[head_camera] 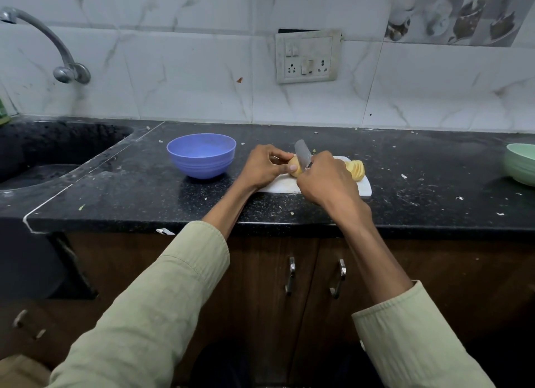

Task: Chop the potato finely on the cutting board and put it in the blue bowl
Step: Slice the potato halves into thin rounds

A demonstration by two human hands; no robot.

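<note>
Open black countertop (139, 191) lay left of the cutting board (365, 189), broken only by the blue bowl (201, 159) standing just beside it. Right of the board a long bare stretch ran to the green bowl (521, 164) at the frame edge. Behind the board a clear strip reached the tiled wall (188, 78). Both hands crowded over the board itself.

bowl (201, 159): blue, plain
second bowl (521, 164): pale green
cutting board (365, 188): white
potato (295, 167): pale yellow
slices (356, 170): pale yellow
knife blade (302, 153): grey
counter (144, 191): black, finely speckled
wall tiles (185, 69): white, grey marble veins
sleeves (162, 301): light olive green
cabinet doors (260, 286): dark brown
</note>
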